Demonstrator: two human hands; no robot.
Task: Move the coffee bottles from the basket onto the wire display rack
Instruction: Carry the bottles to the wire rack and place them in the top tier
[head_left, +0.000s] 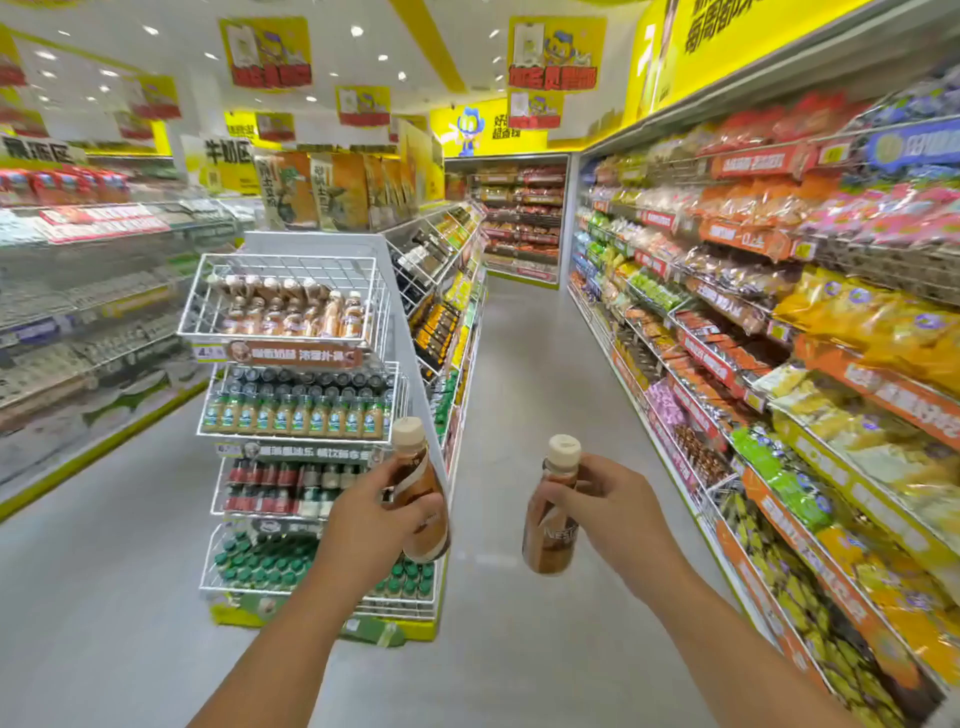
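Note:
My left hand (371, 519) grips a brown coffee bottle (423, 499) with a cream cap, tilted slightly right. A second brown coffee bottle (551, 525) stands upright in my right hand (602, 512), which holds it around the neck and shoulder. Both are held up at mid-frame over the aisle floor. The white wire display rack (291, 332) stands ahead at the left, at the end of a shelf row. Its top wire tier holds several similar brown bottles (296, 312) and has free room at its back. The basket is out of sight.
Lower tiers of the rack (301, 410) are packed with other bottled drinks. Long snack shelves (779, 364) line the right side of the aisle. Another shelf row (78, 312) runs along the left. Grey floor (530, 374) stretches ahead between them.

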